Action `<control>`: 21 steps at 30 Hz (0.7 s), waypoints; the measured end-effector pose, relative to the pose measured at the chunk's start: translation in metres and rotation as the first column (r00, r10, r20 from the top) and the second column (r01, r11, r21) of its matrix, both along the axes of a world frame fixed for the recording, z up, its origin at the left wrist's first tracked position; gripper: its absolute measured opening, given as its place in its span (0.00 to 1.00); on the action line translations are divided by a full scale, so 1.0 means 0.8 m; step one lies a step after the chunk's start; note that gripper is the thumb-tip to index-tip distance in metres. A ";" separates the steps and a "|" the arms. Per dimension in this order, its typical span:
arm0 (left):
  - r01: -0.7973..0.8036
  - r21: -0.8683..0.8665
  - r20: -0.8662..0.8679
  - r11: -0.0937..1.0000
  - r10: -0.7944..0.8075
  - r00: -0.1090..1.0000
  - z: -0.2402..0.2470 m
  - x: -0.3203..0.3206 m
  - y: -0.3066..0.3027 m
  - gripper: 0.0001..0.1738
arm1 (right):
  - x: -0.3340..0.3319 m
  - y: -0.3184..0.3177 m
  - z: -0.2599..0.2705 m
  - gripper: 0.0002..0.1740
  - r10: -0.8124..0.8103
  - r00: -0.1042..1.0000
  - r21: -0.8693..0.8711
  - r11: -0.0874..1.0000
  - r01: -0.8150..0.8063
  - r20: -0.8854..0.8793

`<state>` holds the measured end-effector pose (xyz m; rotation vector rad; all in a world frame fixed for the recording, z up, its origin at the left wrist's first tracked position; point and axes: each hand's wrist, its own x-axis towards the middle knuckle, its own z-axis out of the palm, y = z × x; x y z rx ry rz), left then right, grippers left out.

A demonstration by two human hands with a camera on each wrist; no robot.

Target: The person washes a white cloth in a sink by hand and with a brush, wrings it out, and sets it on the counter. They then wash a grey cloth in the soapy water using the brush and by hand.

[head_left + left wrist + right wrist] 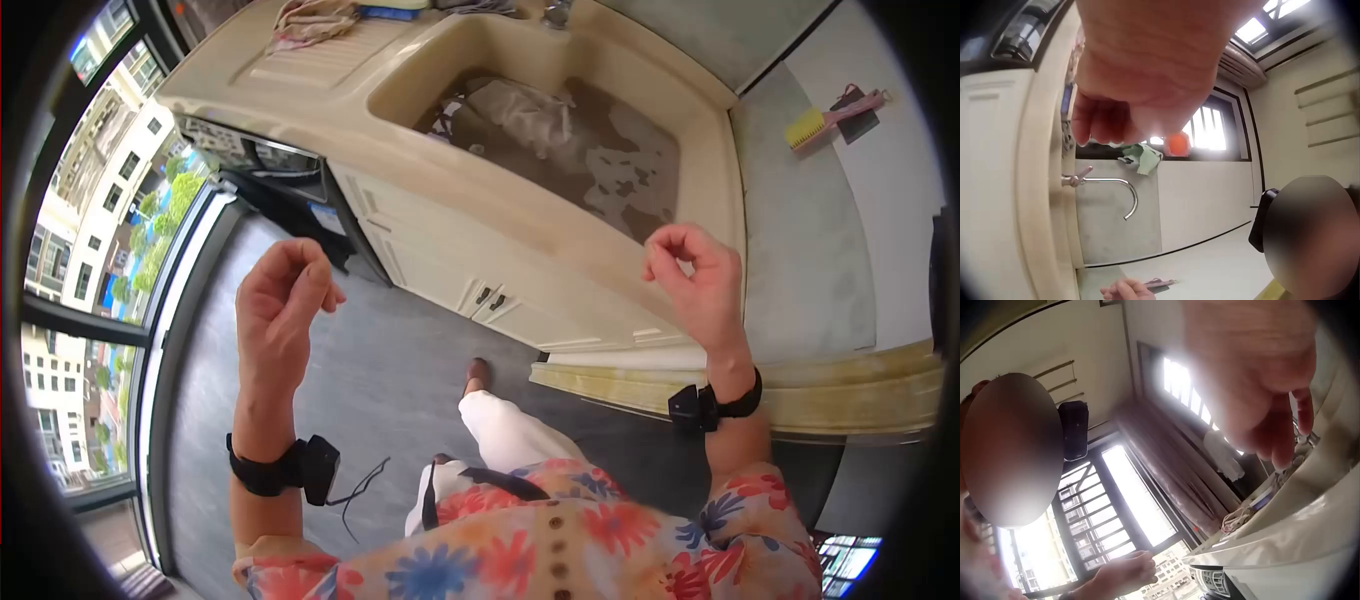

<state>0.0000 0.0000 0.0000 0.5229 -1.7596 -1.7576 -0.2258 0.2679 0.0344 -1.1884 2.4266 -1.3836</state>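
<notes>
Both hands hang in the air in front of the body, fingers loosely curled, with nothing held. The left hand [285, 300] is over the grey floor, left of the cream cabinet [420, 235]. Nearer the counter, the right hand [700, 280] overlaps the front right edge of the cream sink [715, 160] in the head view, thumb and forefinger bent toward each other. Murky water [640, 150] lies in the basin, with a pale cloth [530, 120] partly under it. The left wrist view shows a curved metal faucet [1129, 187] at the sink.
A crumpled rag [312, 22] and a blue item [388, 13] lie on the counter's ribbed left part. A yellow-bristled brush with a pink handle [825, 122] lies on the ledge at right. Tall windows [100, 250] line the left side.
</notes>
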 end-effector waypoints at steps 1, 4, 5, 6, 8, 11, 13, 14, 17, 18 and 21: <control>0.035 0.006 -0.026 0.999 -0.035 0.999 0.014 -0.012 -0.006 0.06 | 0.007 -0.012 0.007 0.03 -0.069 0.989 -0.062 0.995 0.077 0.131; 0.129 -0.111 -0.163 0.985 -0.146 0.976 0.065 -0.180 -0.038 0.06 | -0.134 -0.055 0.039 0.04 -0.135 0.984 -0.127 0.981 0.149 0.113; 0.174 -0.144 -0.138 0.974 -0.194 0.971 0.072 -0.205 -0.045 0.06 | -0.153 -0.059 0.029 0.05 -0.161 0.981 -0.031 0.986 0.166 0.111; 0.206 -0.118 -0.106 0.971 -0.219 0.970 0.077 -0.227 -0.051 0.06 | -0.172 -0.069 0.019 0.05 -0.163 0.965 0.020 0.987 0.162 0.207; 0.269 -0.166 -0.091 0.949 -0.287 0.954 0.089 -0.280 -0.070 0.08 | -0.225 -0.096 0.012 0.06 -0.171 0.952 0.045 0.985 0.165 0.255; 0.287 -0.175 -0.004 0.942 -0.292 0.956 0.085 -0.344 -0.101 0.09 | -0.296 -0.128 -0.020 0.08 -0.209 0.908 0.382 0.922 0.059 0.364; 0.351 -0.147 0.089 0.925 -0.341 0.936 0.083 -0.391 -0.128 0.11 | -0.347 -0.134 -0.072 0.16 0.044 0.974 0.503 0.851 -0.154 0.224; 0.344 -0.242 0.169 0.907 -0.310 0.936 0.072 -0.413 -0.137 0.10 | -0.361 -0.135 -0.095 0.16 0.023 0.974 0.509 0.849 -0.138 0.226; 0.385 -0.429 0.281 0.817 -0.284 0.917 0.031 -0.466 -0.168 0.08 | -0.388 -0.156 -0.140 0.28 0.097 0.993 0.616 0.787 -0.034 -0.070; 0.406 -0.379 0.270 0.832 -0.320 0.908 0.018 -0.476 -0.172 0.11 | -0.389 -0.167 -0.149 0.34 -0.111 0.993 0.698 0.714 0.056 0.035; 0.454 -0.347 0.337 0.821 -0.343 0.877 -0.026 -0.518 -0.185 0.21 | -0.394 -0.189 -0.203 0.35 -0.346 0.919 0.732 0.673 0.101 0.191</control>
